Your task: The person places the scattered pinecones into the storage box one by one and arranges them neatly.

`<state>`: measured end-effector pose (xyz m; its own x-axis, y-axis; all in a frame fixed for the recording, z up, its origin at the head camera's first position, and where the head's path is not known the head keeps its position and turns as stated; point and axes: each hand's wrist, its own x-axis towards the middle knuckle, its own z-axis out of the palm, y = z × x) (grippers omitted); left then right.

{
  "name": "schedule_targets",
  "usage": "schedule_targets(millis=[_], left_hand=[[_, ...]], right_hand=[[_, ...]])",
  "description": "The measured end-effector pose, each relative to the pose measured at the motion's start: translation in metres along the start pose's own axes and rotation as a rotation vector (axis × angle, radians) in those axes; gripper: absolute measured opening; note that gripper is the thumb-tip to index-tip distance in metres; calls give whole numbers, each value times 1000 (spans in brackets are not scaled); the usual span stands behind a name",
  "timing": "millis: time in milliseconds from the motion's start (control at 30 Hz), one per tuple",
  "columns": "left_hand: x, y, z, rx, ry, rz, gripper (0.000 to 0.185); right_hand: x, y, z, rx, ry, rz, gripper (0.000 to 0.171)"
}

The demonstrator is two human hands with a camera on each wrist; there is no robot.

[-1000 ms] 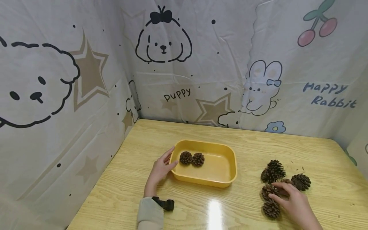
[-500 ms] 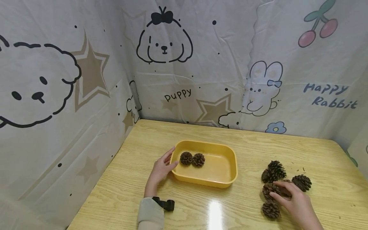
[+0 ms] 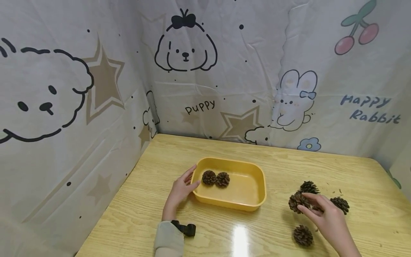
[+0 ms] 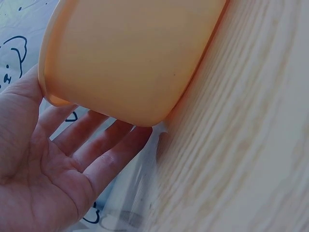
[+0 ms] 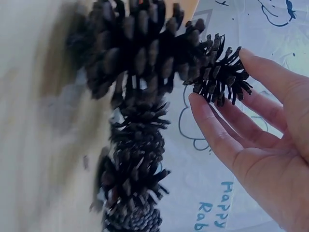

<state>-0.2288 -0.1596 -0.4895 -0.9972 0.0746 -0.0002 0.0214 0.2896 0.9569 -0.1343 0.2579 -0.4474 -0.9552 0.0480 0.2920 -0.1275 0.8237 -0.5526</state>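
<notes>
In the head view a yellow plastic tray (image 3: 245, 191) stands on the wooden table, with two brown pine cones (image 3: 209, 177) side by side at its left end. My left hand (image 3: 179, 191) grips the tray's left end, thumb over the rim and fingers against the outer wall, which the left wrist view shows close up. To the right of the tray, my right hand (image 3: 330, 216) pinches a pine cone (image 5: 219, 72) between thumb and fingertips, raised off the table. One loose pine cone (image 3: 303, 235) lies nearer me, and others are partly hidden behind the right hand.
A dark pine cone (image 3: 309, 187) lies behind the held one, and another pine cone (image 3: 340, 204) sits right of the hand. Small scale bits are scattered beyond them. A printed cloth (image 3: 199, 82) hangs along the table's back and left edges.
My right hand has taken hold of a pine cone from the cluster and lifted it up and slightly left. The left hand stays at the tray.
</notes>
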Motion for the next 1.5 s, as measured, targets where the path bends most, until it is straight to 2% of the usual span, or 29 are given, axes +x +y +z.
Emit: schedule_targets(millis=[67,200,300,767,1100,1500], left_hand=[[-5,10,-2,-1,-10,3,61],[-6,10,-2,-2,-11,-2,62],[-1,0,-1,-3,-1,7,61],[-1,0,-1,-3,-5,8,62],[-1,0,-2,10,-7,14,60],[0,-2,-2,4,-6,14,60]], right_hand=[[3,-3,0,7,11,-14,42],[10,-12,3,50,44,-56,40],[14,-19,7,86,63,-86,38],[37,-47,27,165,24,-140,39],[52,-65,49,238,-67,-179,38],[72,-82,80,191,-200,-200,37]])
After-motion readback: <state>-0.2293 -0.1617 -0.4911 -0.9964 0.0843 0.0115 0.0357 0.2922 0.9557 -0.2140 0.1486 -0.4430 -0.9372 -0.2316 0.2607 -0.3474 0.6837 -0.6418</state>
